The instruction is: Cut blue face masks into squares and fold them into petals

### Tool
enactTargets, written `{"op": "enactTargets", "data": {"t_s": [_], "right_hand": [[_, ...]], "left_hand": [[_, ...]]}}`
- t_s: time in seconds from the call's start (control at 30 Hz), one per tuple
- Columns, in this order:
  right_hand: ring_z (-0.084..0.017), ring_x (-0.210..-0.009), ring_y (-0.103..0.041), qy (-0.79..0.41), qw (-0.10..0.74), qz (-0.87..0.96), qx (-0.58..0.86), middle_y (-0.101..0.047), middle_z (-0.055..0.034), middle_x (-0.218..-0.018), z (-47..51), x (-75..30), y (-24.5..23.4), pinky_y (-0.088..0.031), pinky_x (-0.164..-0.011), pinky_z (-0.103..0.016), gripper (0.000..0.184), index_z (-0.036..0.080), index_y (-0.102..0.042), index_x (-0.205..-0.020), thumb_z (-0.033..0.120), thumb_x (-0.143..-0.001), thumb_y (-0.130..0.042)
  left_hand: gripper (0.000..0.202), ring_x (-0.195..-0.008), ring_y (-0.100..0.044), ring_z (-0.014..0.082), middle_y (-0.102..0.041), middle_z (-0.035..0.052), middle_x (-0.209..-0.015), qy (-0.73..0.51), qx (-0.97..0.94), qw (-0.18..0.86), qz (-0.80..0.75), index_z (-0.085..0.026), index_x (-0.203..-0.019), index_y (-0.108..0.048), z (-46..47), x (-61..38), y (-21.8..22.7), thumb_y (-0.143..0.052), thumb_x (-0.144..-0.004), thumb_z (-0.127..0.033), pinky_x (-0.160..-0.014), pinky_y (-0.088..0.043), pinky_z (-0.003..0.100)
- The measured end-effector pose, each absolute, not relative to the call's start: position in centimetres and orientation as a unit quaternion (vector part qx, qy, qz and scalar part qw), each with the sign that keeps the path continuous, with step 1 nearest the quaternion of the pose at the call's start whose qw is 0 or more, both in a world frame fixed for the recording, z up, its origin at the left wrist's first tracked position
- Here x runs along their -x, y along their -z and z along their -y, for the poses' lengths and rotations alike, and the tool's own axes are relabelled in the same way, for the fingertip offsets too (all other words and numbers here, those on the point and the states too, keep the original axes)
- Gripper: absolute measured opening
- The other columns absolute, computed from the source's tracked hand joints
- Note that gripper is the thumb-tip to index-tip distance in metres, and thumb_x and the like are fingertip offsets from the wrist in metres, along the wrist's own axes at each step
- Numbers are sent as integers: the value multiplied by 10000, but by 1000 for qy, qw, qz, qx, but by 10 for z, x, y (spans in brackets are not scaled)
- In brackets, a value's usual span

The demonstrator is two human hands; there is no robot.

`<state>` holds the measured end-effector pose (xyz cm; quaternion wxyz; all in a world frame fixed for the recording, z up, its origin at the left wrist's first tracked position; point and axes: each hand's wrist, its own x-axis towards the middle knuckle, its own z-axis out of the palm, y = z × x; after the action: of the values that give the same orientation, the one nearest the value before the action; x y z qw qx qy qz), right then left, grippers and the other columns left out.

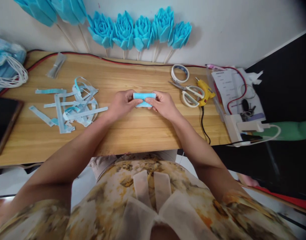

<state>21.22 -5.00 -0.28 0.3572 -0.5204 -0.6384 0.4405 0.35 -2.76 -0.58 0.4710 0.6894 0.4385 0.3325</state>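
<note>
A small folded piece of light-blue mask fabric (143, 99) is held just above the wooden table (143, 130), between both hands. My left hand (123, 104) pinches its left end with fingers closed. My right hand (162, 104) pinches its right end, thumb on top. The middle of the blue piece shows between the fingertips; its ends are hidden by my fingers.
Cut blue strips and ear loops (70, 105) lie in a heap at the left. Scissors (189, 93), a yellow glue gun (205, 91) and a tape roll (179, 72) lie at the right. Blue fabric roses on sticks (140, 31) lean on the wall. A power strip (245, 128) sits far right.
</note>
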Motion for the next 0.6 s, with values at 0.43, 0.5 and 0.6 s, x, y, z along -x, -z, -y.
{"op": "enactTargets", "data": {"t_s": [0.43,0.5,0.6], "right_hand": [[-205,-972,-657,-253,441,705,494,-716,-40,-1065,56,-213,-1,-539,-899,-379,344,231,-681,-1153,498,-948,-610],[-258,-1101,-641,-207,407,743,489,-712,-62,-1143,60,-214,-9,-503,-1019,-449,353,260,-689,-1220,488,-969,-593],[-309,-1197,-608,-219,324,785,480,-716,-75,-1144,62,-216,-14,-455,-1096,-500,379,285,-696,-1267,483,-951,-629]], "left_hand": [[354,-811,-645,164,-699,29,-895,-413,-683,448,-403,-192,-977,-639,22,-4,15,-736,-855,-509,-734,-501,287],[433,-897,-673,184,-719,60,-991,-444,-668,442,-402,-196,-1049,-645,19,-2,18,-675,-892,-599,-801,-523,309],[485,-951,-684,204,-729,76,-1018,-463,-656,437,-406,-203,-1057,-661,17,0,20,-607,-918,-665,-859,-534,340]]}}
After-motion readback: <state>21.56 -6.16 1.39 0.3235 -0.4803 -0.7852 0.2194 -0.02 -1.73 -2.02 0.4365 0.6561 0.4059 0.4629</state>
